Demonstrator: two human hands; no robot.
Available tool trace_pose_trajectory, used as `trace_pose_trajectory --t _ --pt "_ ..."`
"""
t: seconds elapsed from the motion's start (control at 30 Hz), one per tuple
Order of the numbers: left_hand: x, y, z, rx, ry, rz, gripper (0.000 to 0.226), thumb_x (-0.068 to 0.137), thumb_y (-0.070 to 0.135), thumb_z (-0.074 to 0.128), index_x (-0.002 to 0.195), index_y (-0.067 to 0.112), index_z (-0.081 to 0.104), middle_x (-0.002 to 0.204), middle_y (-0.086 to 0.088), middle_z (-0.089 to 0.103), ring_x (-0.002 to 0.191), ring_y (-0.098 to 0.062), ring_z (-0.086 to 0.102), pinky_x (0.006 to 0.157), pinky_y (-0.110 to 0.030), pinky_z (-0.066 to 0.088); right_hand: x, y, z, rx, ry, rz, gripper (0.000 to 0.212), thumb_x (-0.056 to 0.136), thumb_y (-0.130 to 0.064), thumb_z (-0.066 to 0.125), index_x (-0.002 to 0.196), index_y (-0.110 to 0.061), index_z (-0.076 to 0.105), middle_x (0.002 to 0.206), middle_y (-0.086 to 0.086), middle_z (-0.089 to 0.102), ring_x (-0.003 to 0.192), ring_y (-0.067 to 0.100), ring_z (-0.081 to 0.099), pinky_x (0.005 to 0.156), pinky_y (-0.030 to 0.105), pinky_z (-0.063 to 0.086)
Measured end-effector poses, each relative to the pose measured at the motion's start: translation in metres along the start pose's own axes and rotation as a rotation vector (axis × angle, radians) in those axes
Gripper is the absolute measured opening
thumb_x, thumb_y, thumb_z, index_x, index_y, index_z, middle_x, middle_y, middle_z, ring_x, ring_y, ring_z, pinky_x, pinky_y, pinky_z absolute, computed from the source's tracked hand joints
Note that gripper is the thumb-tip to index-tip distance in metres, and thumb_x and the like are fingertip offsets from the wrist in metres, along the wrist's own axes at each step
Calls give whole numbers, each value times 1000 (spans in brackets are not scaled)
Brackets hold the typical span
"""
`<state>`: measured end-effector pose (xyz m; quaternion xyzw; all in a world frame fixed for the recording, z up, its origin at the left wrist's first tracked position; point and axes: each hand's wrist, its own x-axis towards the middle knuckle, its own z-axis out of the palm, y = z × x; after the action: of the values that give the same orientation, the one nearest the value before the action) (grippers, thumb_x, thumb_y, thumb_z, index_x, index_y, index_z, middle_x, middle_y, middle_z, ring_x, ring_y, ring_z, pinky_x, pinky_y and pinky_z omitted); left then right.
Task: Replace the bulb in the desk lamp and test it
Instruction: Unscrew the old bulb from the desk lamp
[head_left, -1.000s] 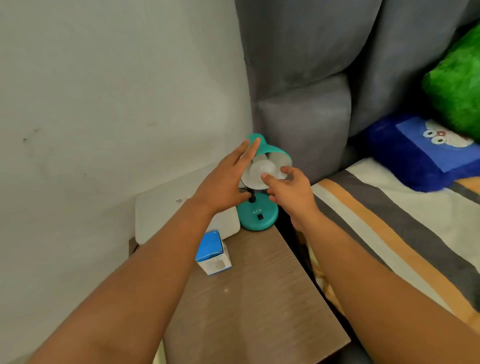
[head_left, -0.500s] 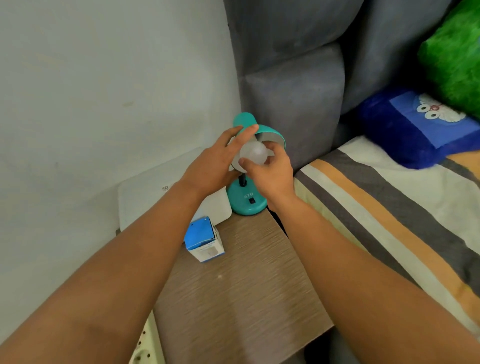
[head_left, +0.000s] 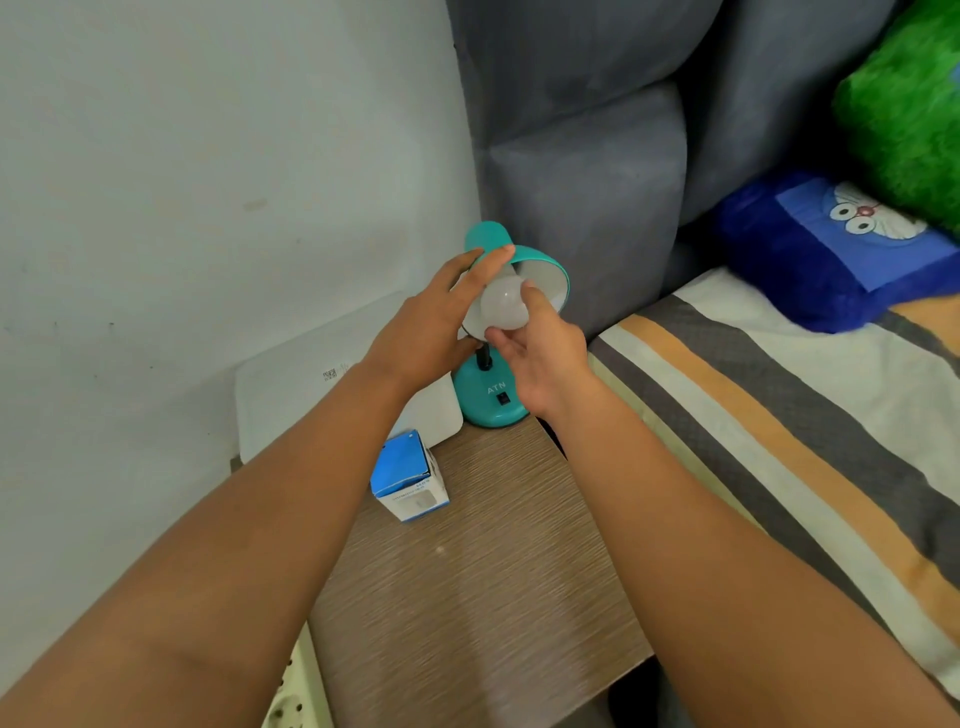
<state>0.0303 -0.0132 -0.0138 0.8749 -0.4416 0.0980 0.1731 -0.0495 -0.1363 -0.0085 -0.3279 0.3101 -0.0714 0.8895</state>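
- Fingers: the right hand (head_left: 540, 358) has its thumb and fingertips closed around the dome of the white bulb (head_left: 503, 310), thumb below and a finger over the top. The left hand (head_left: 431, 327) lies open against the teal lamp shade (head_left: 540, 265), fingers long and loosely spread, bracing it rather than clamping anything.
- The bedside table (head_left: 483, 571) is the largest piece here; its wood-grain top is flat and stiff, a safe place to lay a bulb, though a round one would likely roll.
- The desk lamp looks light and top-heavy on its small round base (head_left: 491, 402), with the black switch (head_left: 502, 399) on the front; I judge it would tip or swivel under a twist, so the steadying palm on the shade matters.
- The blue and white bulb box (head_left: 410, 480) stands apart, near the table's left edge; it is thin card, easily crushed, best taken by its sides.
- The bulb sits at the mouth of the shade, its screw end hidden. It looks smooth, light and probably slippery; hold it around the widest part and turn gently, without squeezing.
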Motion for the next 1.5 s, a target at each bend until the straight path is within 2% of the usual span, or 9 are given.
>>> trace_pose_trajectory --t 0.2,0.47,0.63,0.93,1.1,1.23,1.33,1.43,1.5 --pt "-1 1 -1 -5 -4 -21 95 86 12 72 153 42 11 157 -8 31 120 -32 59 92 -47 56 3 -1 3 82 -44 63 40 86 -20 76 118 -6 58 120 19 64 100 34 69 75 38 63" --pt "-1 1 1 -16 1 -13 94 86 16 74 152 40 12 156 -10 32 122 -33 58 96 -48 54 5 15 2 -589 182 -493 71 62 -26 90 122 -20 53 118 4 58 103 18 60 88 34 55" --pt "1 2 2 -32 5 -5 94 87 17 74 151 43 11 157 -9 32 124 -31 57 98 -46 54 4 9 4 -290 60 -239 45 76 -25 81 117 -14 65 103 3 69 94 21 68 84 38 61" --pt "0 -1 0 -27 9 -7 90 87 16 72 153 39 15 156 -7 33 120 -30 59 93 -44 56 4 -2 2 187 -87 88 42 94 -33 64 130 -15 52 124 17 62 107 35 67 76 37 63" --pt "0 0 0 -23 4 0 92 86 17 74 152 40 14 156 -8 34 124 -31 57 96 -46 55 9 11 1 -353 113 -304 55 69 -22 87 117 -13 63 111 6 68 97 20 69 82 35 61" --pt "0 2 1 -26 -1 -17 95 85 14 75 151 41 13 157 -8 33 127 -32 54 100 -48 52 10 14 4 -659 177 -554 68 65 -21 87 125 -18 55 122 6 54 103 18 58 88 31 54" --pt "1 1 2 -37 -5 -19 96 84 14 75 151 42 13 157 -7 32 128 -32 53 100 -49 52 7 15 6 -570 165 -458 64 60 -28 86 118 -17 60 113 6 63 97 20 64 83 37 59" --pt "1 2 2 -47 16 -5 92 86 19 75 152 41 15 156 -7 34 128 -30 55 98 -47 53 -1 6 6 -289 112 -205 31 77 -29 77 101 -14 67 91 2 68 85 17 65 70 29 57" --pt "1 2 2 -36 21 -4 92 86 20 75 151 41 14 156 -7 34 127 -29 54 98 -47 54 -1 -1 5 -162 108 -88 19 85 -35 67 94 -18 63 91 2 66 88 17 64 81 34 57"
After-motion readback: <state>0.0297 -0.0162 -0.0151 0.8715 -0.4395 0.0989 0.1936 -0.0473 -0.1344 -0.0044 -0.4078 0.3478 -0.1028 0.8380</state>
